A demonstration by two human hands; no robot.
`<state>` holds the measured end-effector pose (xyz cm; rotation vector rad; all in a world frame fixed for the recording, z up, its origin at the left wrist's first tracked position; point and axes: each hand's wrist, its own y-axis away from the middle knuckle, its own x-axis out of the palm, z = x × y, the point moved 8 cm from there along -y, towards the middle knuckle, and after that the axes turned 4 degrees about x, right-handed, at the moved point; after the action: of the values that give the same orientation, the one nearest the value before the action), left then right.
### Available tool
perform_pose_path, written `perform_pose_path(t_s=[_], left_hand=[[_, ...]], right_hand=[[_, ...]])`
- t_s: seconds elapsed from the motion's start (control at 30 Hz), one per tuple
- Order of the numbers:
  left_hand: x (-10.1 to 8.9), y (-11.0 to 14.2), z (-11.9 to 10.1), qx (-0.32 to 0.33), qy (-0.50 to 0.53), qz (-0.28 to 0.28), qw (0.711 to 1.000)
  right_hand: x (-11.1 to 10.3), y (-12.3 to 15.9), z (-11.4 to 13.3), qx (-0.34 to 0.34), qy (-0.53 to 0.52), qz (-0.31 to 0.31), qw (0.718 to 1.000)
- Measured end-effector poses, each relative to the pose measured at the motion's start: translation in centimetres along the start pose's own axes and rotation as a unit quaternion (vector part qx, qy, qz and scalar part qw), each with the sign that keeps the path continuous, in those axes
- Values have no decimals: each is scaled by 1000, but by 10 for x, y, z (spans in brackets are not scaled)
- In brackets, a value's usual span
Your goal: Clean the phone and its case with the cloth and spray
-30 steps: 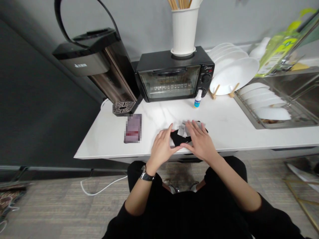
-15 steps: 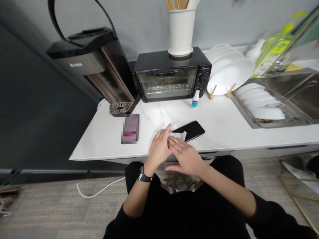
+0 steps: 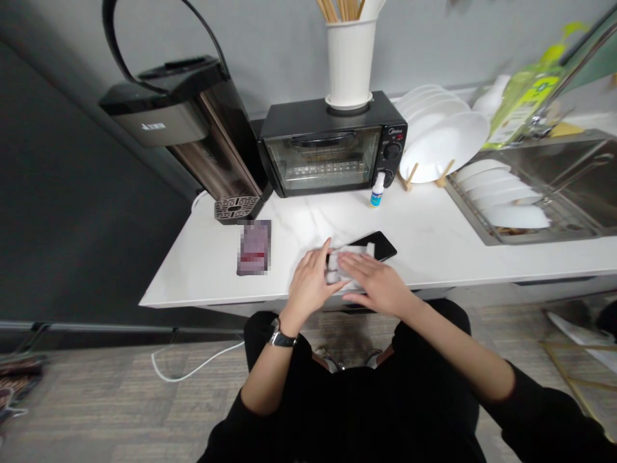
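A black phone (image 3: 380,244) lies flat on the white counter (image 3: 434,244) near its front edge. A white cloth or wipe (image 3: 349,257) covers the phone's near half. My right hand (image 3: 376,283) lies flat on the cloth with its fingers stretched out. My left hand (image 3: 311,283), with a watch on the wrist, rests at the phone's left end, its fingers touching the cloth's edge. Much of the phone is hidden under the cloth and my hands.
A small spray bottle (image 3: 377,190) stands in front of a black toaster oven (image 3: 332,151). A blurred card (image 3: 254,247) lies to the left. A water dispenser (image 3: 193,128), a plate rack (image 3: 443,138) and a sink with dishes (image 3: 520,206) line the back and right.
My right hand has moved forward onto the cloth, which now covers more of the phone. The left hand has stayed at the phone's left end.
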<state>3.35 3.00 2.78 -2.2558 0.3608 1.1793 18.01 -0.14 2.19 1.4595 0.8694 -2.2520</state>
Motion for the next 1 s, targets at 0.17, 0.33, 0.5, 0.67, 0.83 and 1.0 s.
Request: perform_pose_path(t_s=[0.17,0.33,0.5,0.67,0.83,1.0], left_hand=[[0,-1,0,-8,-17,-3,1000],[-1,1,-2,1,-19,10,1000],[-2,1,-5,5,-33,-10,999],[0,2,-1,2,-35,2,999],[-1,1,0,0,-28,2,1000],[1,0,1,-5,-22,6,1000]], right_hand=[[-10,16,-28,148,76,-86,982],[9,20,16,27,44,-45,998],[-10,14,-30,161,83,-115,977],[9,-3,20,38,21,-62,997],[-7,7,-14,107,44,-77,990],[0,3,-4,157,57,-105,980]])
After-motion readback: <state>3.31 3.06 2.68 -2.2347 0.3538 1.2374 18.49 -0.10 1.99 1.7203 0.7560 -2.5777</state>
